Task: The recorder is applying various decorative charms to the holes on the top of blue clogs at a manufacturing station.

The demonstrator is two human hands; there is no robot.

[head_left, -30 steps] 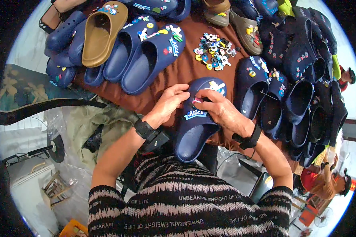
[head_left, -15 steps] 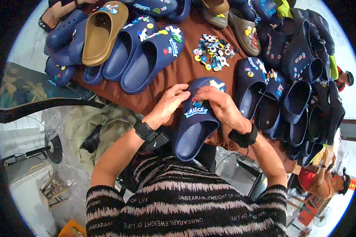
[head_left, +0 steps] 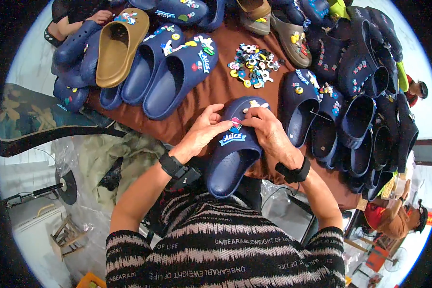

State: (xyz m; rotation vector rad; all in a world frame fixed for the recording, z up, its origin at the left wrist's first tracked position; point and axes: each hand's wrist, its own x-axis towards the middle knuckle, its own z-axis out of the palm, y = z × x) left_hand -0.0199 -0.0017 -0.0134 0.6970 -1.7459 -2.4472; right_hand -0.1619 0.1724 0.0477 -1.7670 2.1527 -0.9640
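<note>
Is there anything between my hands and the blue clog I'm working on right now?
Nothing visible. The left hand rests on the navy clog at its left side, and the right hand presses fingertips onto its top by a small charm. The loose charm pile lies apart, farther up the brown tablecloth.

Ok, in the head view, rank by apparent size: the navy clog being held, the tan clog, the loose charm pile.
1. Navy clog, though it lies nearest the camera, so its lead over the next is unsure.
2. Tan clog.
3. Charm pile, clearly smallest.
</note>
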